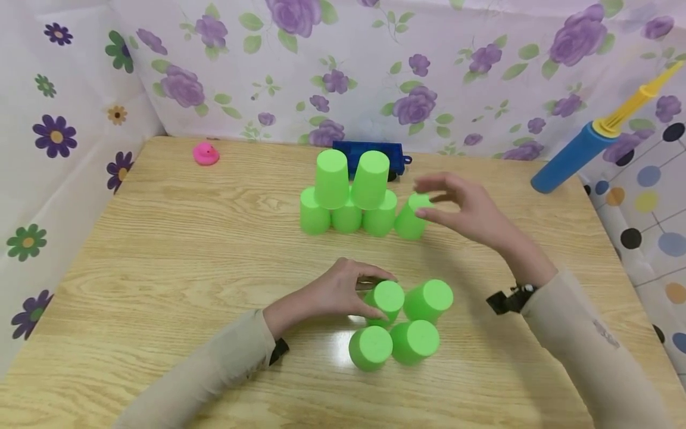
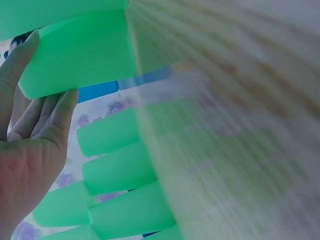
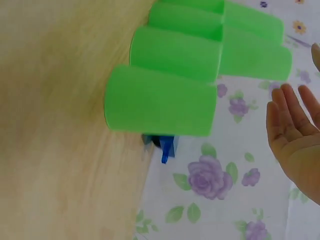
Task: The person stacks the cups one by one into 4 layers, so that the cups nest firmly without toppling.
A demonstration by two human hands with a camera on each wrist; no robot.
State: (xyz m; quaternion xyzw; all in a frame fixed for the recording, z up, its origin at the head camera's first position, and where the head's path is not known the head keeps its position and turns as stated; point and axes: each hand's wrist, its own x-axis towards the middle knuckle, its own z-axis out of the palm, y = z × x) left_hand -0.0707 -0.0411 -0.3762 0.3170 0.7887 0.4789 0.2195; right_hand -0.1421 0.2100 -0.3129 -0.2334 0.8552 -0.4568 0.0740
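Observation:
Upside-down green cups stand in two groups. My left hand (image 1: 340,293) grips a green cup (image 1: 388,297) at the back left of the nearer group, thumb on one side and fingers on the other; the left wrist view shows this hold on the cup (image 2: 82,57). In the farther group several cups form a row, with two cups (image 1: 331,177) stacked upside down over its left part. My right hand (image 1: 466,210) hovers by the row's rightmost cup (image 1: 409,221). Its fingers are spread and relaxed, apart from that cup (image 3: 160,102) in the right wrist view.
Behind the stacked cups sits a dark blue toy cart (image 1: 396,156). A pink rubber duck (image 1: 206,154) is at the back left of the wooden table (image 1: 214,238). At the back right a blue and yellow hand pump (image 1: 576,155) leans by the flowered cloth wall (image 1: 354,107).

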